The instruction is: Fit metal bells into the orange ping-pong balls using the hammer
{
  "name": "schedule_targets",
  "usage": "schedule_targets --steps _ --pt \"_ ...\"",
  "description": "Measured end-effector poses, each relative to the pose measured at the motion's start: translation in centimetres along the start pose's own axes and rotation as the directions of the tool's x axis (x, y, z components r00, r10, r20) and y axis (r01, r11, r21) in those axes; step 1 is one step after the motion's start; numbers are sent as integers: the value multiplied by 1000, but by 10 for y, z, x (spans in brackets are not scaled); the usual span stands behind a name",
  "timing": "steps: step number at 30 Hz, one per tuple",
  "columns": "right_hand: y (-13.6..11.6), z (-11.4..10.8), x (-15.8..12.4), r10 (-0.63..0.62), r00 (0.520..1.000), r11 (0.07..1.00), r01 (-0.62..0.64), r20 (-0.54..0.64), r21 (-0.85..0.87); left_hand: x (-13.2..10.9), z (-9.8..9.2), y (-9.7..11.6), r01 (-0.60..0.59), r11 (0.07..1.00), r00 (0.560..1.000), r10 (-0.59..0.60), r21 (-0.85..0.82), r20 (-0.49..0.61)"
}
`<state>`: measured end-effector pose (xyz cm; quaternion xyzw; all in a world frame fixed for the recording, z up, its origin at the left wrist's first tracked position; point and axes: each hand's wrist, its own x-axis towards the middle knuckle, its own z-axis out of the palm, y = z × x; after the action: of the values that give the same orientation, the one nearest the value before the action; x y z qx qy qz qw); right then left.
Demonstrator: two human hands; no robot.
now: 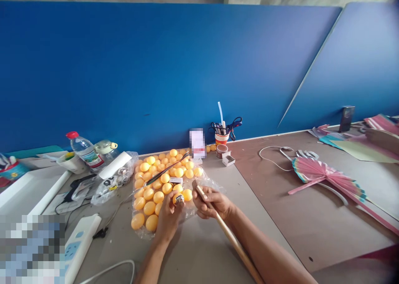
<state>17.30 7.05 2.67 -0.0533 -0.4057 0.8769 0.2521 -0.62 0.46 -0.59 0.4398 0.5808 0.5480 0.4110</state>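
Observation:
My left hand (168,217) pinches an orange ball (178,199) with a shiny silver patch on it, just in front of a clear plastic bag (141,230) full of several orange balls (156,184). My right hand (212,204) is closed round a long wooden stick (232,238) that runs back along my forearm, its tip close to the held ball. A thin dark rod (166,170) lies across the balls.
A water bottle (84,150), small cups, a power strip (79,244) and cables sit at the left. A cup with scissors (222,136) and small boxes stand by the blue wall (156,67). Pink folded fans (324,178) and white wire lie at the right.

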Motion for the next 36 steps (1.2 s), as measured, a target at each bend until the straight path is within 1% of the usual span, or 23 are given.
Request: schedule_targets --steps 3,4,8,11,15,19,21,23,27,29,32,34,36 --pt "2 -1 0 97 995 995 -96 36 -25 0 0 1 -13 1000 1000 13 -18 -1" --pt "3 0 0 106 993 994 -105 49 -22 0 0 1 -20 1000 1000 20 -14 -8" --pt "1 3 -2 24 996 999 -27 84 33 0 0 0 -25 999 999 26 29 -31" --pt "-1 5 -3 -10 998 998 5 68 70 0 0 0 -9 1000 1000 9 25 1" --pt "1 5 1 15 997 996 -21 72 81 -1 0 1 -10 999 1000 10 37 11" --pt "7 2 5 97 993 993 -102 73 65 0 0 0 -37 998 999 38 56 -15" --pt "9 0 6 149 988 988 -151 42 42 0 0 1 -38 998 999 39 53 -21" --pt "9 0 7 167 986 986 -167 -8 10 0 0 4 -22 999 1000 23 49 -8" --pt "3 5 5 102 987 992 -110 -121 -68 -2 1 9 -1 999 999 -1 47 46" --pt "1 8 5 94 980 985 -117 -176 -128 -2 2 8 1 999 998 -3 37 58" --pt "3 9 7 171 955 950 -226 -243 -218 0 2 4 5 1000 999 -6 13 39" --pt "5 9 8 227 936 925 -293 -268 -240 1 2 3 17 1000 1000 -17 4 8" --pt "4 8 9 235 934 928 -298 -271 -222 1 1 3 12 1000 1000 -12 15 -4"
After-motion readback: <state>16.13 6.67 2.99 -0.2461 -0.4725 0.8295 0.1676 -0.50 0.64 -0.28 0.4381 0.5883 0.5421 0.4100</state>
